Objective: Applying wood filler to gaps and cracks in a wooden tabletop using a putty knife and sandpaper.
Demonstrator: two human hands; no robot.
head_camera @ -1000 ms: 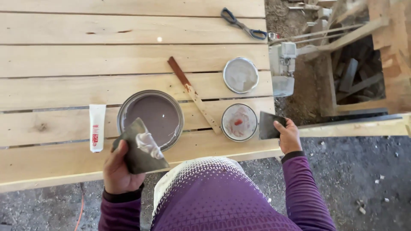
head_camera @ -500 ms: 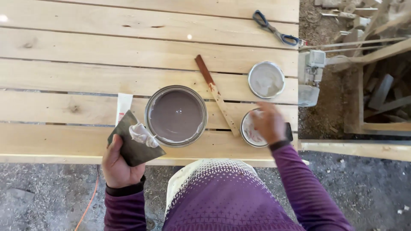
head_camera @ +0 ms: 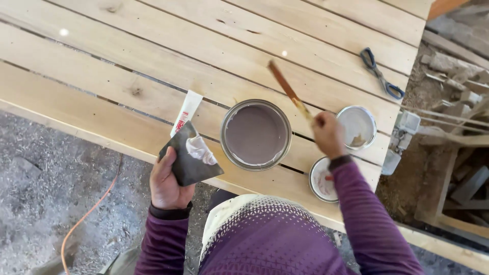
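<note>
My left hand (head_camera: 167, 184) holds a dark flat scraper plate (head_camera: 189, 163) with a dab of whitish paste (head_camera: 200, 149) on it, just off the table's near edge. An open can of grey-brown filler (head_camera: 255, 134) stands on the plank table (head_camera: 127, 61). My right hand (head_camera: 328, 134) is closed on the lower end of a wooden stir stick (head_camera: 288, 90), which points up and away to the left of the hand, beside the can.
A white tube (head_camera: 186, 111) lies left of the can. Two round lids (head_camera: 357, 126) (head_camera: 321, 181) sit near my right hand. Blue-handled scissors (head_camera: 381, 74) lie at the table's far right. An orange cord (head_camera: 84, 216) runs over the sawdust floor.
My right hand left the dark scraper it held by the table edge, crossed the lower lid and took hold of the stir stick. The view shifted and tilted left.
</note>
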